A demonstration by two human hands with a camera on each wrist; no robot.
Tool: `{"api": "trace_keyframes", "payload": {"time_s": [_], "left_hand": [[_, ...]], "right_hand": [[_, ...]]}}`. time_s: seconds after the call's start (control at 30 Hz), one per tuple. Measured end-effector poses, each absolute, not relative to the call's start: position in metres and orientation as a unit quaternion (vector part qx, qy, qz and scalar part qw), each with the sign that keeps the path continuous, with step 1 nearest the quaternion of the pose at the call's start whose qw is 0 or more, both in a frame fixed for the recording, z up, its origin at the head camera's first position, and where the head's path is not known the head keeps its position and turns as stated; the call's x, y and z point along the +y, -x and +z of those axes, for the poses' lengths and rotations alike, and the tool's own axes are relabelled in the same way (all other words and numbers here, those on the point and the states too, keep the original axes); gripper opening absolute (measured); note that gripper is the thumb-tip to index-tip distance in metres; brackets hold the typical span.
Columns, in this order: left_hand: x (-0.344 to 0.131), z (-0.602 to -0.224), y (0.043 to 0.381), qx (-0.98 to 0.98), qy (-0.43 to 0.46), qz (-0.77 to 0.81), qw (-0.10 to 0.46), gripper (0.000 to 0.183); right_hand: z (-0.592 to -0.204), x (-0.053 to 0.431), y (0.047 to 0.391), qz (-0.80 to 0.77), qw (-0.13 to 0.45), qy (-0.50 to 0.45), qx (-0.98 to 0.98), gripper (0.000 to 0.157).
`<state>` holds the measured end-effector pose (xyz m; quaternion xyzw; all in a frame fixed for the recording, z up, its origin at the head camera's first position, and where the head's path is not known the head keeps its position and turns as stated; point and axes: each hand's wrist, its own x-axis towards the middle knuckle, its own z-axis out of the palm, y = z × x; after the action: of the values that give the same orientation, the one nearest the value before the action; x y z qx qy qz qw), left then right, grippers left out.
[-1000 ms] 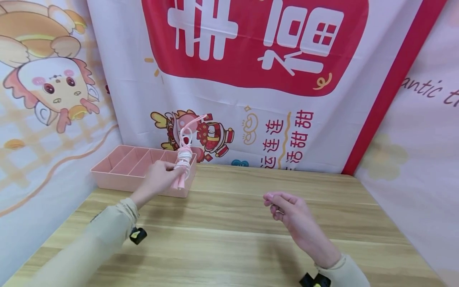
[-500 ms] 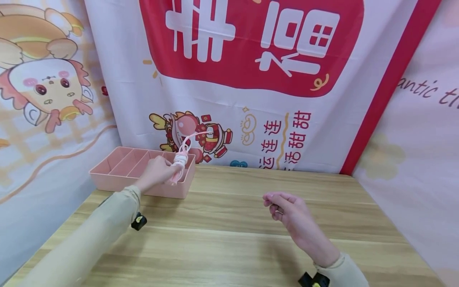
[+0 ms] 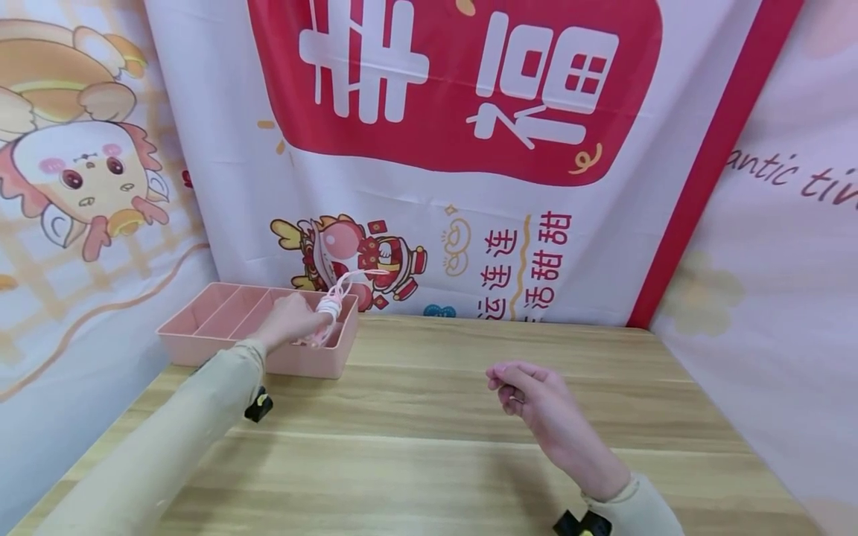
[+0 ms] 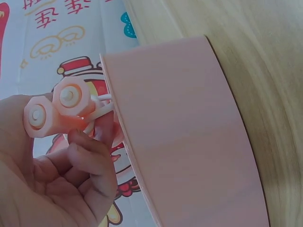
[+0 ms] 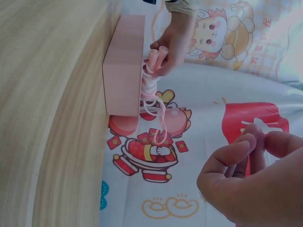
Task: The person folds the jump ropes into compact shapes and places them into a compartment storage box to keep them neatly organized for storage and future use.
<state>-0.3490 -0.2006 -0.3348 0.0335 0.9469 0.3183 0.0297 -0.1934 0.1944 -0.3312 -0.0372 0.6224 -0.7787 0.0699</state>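
My left hand (image 3: 291, 321) grips a bundled pink and white jump rope (image 3: 329, 306) at the right end of the pink divided box (image 3: 315, 362). Two pink eight-sided handle ends (image 4: 70, 96) with white centres stick out between thumb and fingers in the left wrist view. The cord is wound round the handles, and a loose loop (image 5: 162, 124) trails beyond the box in the right wrist view. The bundle overlaps the rightmost compartment, just above the rim. My right hand (image 3: 539, 406) hangs over the table at the right, fingers loosely curled with nothing in them.
The box stands at the table's back left corner, close to the printed side cloth (image 3: 80, 246). Behind the wooden table (image 3: 436, 417) hangs a red and white banner (image 3: 442, 160). Another cloth (image 3: 764, 298) borders the right side.
My left hand has brought the jump rope down toward the box's right end, and the bundle has tipped from upright to slanting. The right hand keeps its place and pose.
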Motion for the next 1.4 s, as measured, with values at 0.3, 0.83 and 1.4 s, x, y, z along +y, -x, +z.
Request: {"api": "trace_keyframes", "payload": {"time_s": [0.3,0.83,1.4], "left_hand": [[-0.201,-0.345,0.359,0.963,-0.032,0.265,0.027,0.034],[-0.199,-0.341,0.372,0.970,-0.031,0.240,0.027,0.041],[-0.194,-0.334,0.371,0.973,-0.037,0.222,0.054,0.051]], "right_hand": [[-0.333,0.195,0.193,-0.778,0.076,0.042,0.623,0.015],[-0.332,0.198,0.192,-0.769,0.097,0.067,0.629,0.016],[-0.331,0.197,0.190,-0.760,0.111,0.084,0.634,0.015]]}}
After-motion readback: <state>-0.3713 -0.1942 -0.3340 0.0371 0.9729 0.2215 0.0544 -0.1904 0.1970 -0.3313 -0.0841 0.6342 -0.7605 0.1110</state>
